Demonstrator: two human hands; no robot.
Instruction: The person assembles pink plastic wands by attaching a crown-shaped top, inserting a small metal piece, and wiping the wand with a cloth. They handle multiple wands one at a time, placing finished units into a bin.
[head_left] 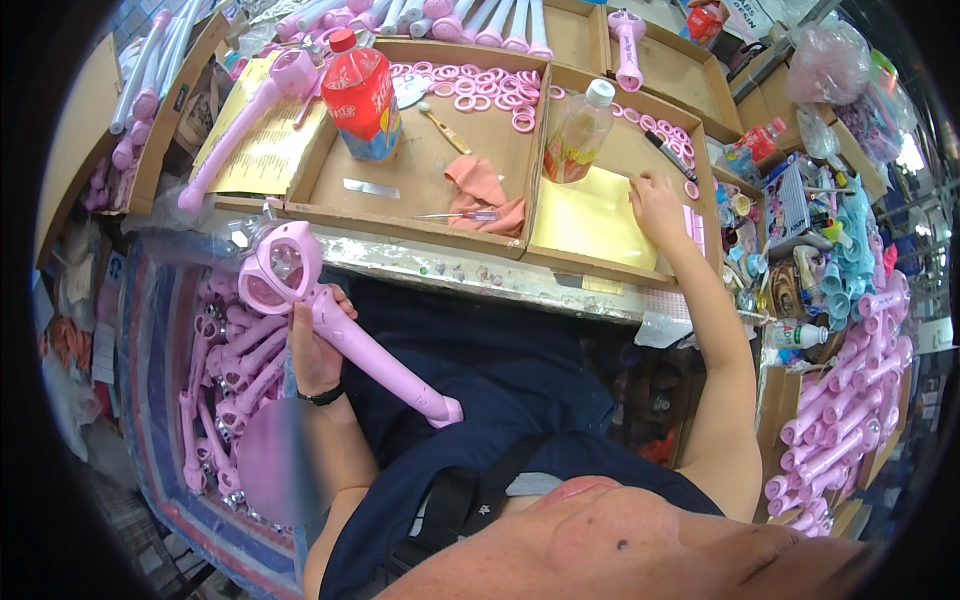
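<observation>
My left hand [318,350] is closed around the neck of a pink plastic toy wand [385,375]. The wand's round openwork head [281,266] points up and left, and its handle slants down to the right over my lap. My right hand [657,208] rests at the right edge of a yellow paper sheet [590,225] inside a cardboard tray. Its fingers are bent and close together; whatever they may pinch is hidden. Small pink rings [672,133] lie in the tray just beyond it, beside a black pen [668,150].
The left tray holds a red-capped bottle [360,95], pink rings [485,88], a toothbrush [444,130] and an orange cloth [485,195]. A white-capped bottle [580,132] stands by the yellow sheet. Pink wands fill a bag [225,380] at left and a box [840,410] at right.
</observation>
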